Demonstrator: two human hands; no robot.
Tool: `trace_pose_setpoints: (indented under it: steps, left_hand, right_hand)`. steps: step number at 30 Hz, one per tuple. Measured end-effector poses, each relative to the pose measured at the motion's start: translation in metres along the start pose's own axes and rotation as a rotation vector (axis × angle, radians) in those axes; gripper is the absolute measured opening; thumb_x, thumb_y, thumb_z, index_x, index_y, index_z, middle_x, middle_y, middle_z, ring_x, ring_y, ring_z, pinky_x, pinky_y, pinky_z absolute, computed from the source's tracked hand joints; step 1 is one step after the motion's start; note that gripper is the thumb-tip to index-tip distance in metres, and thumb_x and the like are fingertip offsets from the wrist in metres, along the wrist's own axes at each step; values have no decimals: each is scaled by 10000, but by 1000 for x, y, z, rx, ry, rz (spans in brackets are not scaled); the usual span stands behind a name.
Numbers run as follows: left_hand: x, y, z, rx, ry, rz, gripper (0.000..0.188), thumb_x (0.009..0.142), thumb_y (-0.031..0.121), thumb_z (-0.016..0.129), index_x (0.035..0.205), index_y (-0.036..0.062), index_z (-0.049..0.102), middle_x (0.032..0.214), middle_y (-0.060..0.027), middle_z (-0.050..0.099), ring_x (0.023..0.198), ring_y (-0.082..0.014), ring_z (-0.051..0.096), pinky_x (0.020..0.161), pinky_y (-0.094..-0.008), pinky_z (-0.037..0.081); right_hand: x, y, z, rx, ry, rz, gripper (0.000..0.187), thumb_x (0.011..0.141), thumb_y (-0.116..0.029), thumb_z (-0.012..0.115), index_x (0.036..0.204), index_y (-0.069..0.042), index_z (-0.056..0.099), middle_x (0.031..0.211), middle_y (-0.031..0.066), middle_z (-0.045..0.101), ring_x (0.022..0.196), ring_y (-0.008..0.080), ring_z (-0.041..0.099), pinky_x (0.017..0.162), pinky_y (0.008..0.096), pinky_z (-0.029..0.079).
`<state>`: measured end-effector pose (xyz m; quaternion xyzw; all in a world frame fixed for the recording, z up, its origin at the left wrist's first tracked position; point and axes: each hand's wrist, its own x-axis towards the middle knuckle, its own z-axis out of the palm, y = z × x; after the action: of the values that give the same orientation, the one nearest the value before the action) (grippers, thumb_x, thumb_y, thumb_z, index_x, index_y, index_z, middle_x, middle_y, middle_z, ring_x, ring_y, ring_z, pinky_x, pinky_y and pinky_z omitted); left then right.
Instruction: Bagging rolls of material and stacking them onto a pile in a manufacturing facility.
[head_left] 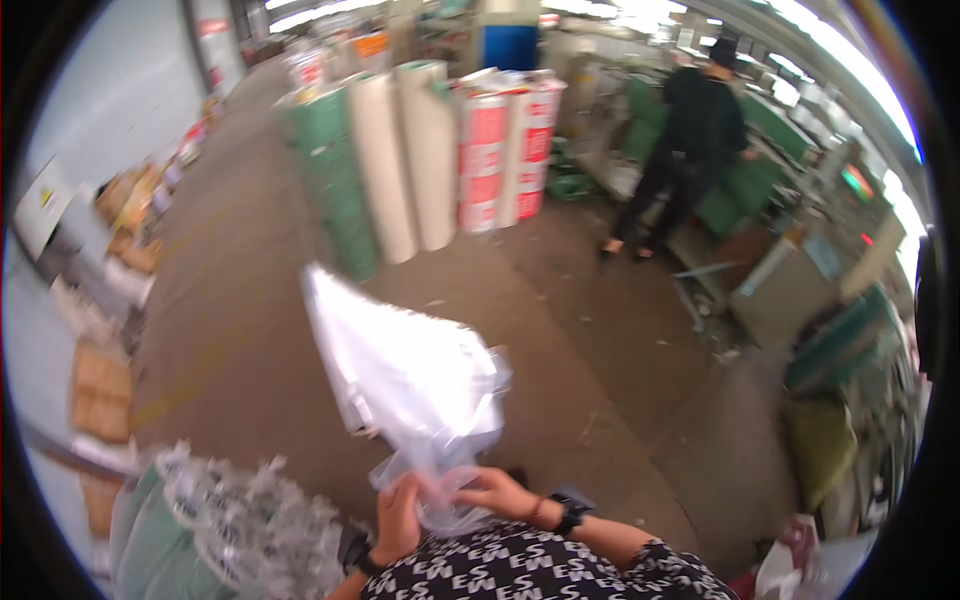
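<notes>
A see-through plastic bag (410, 365), bright white and shiny over its upper part, stretches out in front of my body above the floor. Its loose end is bunched up close to my chest. My left hand (398, 518) grips this bunched plastic from the left side. From the right, my right hand (495, 492) pinches the same gathered film, with a dark band on its wrist. Glare and motion blur hide what, if anything, is inside the bag.
Tall rolls stand ahead: green (335, 185), cream (425, 155) and red-and-white (483, 160). A person (700, 125) in dark clothes stands at machines on the right. At lower left sits a green sack (165, 545) beside crumpled see-through plastic (245, 510). Cardboard (101, 390) lines the left wall.
</notes>
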<state>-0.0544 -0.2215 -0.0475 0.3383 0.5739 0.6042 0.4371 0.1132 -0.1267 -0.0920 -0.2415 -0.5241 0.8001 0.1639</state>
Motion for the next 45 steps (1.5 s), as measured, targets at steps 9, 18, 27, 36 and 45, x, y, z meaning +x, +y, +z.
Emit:
trace_pose_setpoints:
  steps: [9, 18, 27, 36, 45]
  left_hand:
    - [-44, 9, 53, 188, -196, -138, 383, 976, 305, 456, 821, 37, 681, 789, -42, 676, 707, -119, 562, 646, -286, 443]
    - [-92, -80, 196, 61, -530, -240, 402, 1008, 315, 398, 841, 65, 665, 762, -45, 669, 687, -141, 596, 679, -274, 485]
    - [-116, -113, 338, -23, -781, -583, 540, 1025, 362, 337, 914, -69, 642, 880, -176, 680, 810, -252, 660, 776, -384, 525]
    - [-98, -162, 455, 44, -913, -908, 402, 1014, 346, 423, 1118, -17, 560, 1080, -181, 623, 981, -275, 613, 873, -457, 499]
    - [-85, -161, 608, 332, -1324, -502, 409, 927, 303, 567, 1226, 25, 534, 1102, -109, 597, 921, -181, 580, 795, -318, 490]
  right_hand:
    - [-56, 54, -12, 184, 109, 83, 396, 979, -307, 548, 1218, 4, 604, 1172, 16, 619, 1105, 93, 523, 995, 238, 378]
    - [-217, 81, -95, 75, 392, 25, 372, 976, -287, 519, 1196, -1, 611, 1056, 20, 647, 972, 91, 554, 882, 247, 437]
    - [-417, 90, -138, 434, 771, -134, 234, 940, -314, 621, 859, -96, 598, 737, -85, 500, 648, 31, 428, 574, 195, 340]
    - [-491, 159, -181, 616, 956, -331, 213, 962, -232, 593, 1073, -52, 610, 961, -48, 604, 867, 45, 542, 762, 199, 442]
    - [-529, 143, -256, 831, 1212, -702, 381, 959, -219, 573, 1287, -34, 522, 1197, 54, 612, 1051, 176, 596, 882, 333, 498]
